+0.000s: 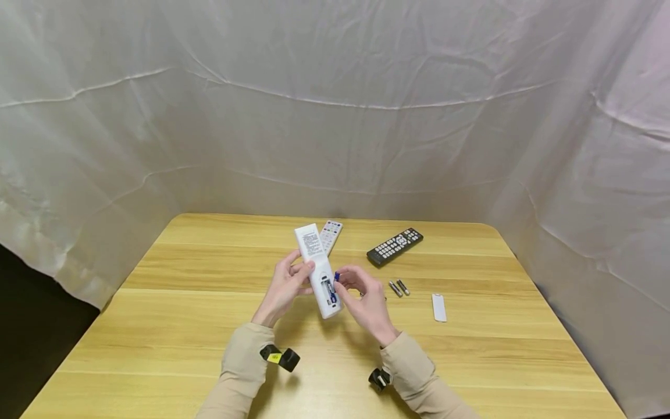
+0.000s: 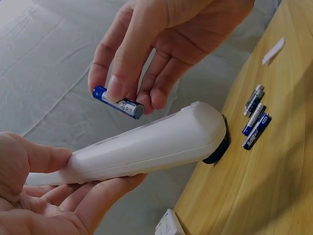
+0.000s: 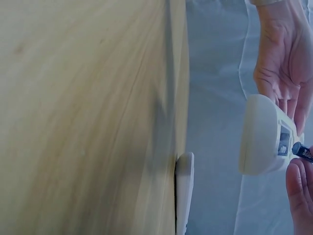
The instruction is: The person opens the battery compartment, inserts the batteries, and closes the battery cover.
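Note:
My left hand (image 1: 285, 285) grips a white remote control (image 1: 317, 256), tilted above the table with its labelled back facing up. The battery compartment (image 1: 330, 291) in its lower end is uncovered, and a blue battery shows inside. Between thumb and fingers, my right hand (image 1: 366, 297) pinches another small blue battery (image 2: 117, 102). In the left wrist view this battery is held just above the remote's back, apart from it. The right wrist view shows the battery's end (image 3: 298, 149) close to the compartment opening (image 3: 283, 141).
Loose batteries (image 1: 399, 287) lie on the wooden table (image 1: 209, 326), right of my right hand. A white battery cover (image 1: 438, 308) lies farther right. Behind are a black remote (image 1: 395, 247) and a second white remote (image 1: 331, 234). Grey fabric (image 1: 335, 128) hangs around the table.

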A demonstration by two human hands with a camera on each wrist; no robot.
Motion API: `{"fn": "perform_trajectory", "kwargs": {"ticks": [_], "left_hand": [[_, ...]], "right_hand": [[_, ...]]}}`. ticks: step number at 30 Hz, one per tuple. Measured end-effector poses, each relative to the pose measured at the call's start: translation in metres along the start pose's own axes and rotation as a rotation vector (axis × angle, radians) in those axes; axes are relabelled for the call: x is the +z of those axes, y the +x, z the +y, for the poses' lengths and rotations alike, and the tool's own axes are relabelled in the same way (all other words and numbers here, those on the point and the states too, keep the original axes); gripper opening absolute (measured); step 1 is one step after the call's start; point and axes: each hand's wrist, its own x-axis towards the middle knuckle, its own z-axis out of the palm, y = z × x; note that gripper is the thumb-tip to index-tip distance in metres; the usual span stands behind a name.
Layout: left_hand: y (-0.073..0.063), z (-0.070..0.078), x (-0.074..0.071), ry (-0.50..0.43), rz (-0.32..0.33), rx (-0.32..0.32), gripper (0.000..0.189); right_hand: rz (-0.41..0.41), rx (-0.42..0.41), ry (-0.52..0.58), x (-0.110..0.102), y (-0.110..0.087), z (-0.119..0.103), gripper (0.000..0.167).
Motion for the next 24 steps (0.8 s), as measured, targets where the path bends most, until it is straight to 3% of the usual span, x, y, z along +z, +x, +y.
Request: {"fn": "perform_trajectory", "kwargs": {"ticks": [8, 24], "left_hand": [[-0.0008, -0.0001, 0.002, 0.015, 0.009, 0.011, 0.046], [0.0001, -0.0009, 0.0022, 0.008, -0.001, 0.011, 0.046]], "right_hand": [[-0.004, -0.101, -0.068, 0.0049, -0.0025, 0.0032, 0.025], [-0.008, -0.24, -0.312, 0.0093, -0.0052, 0.001, 0.026]]}}
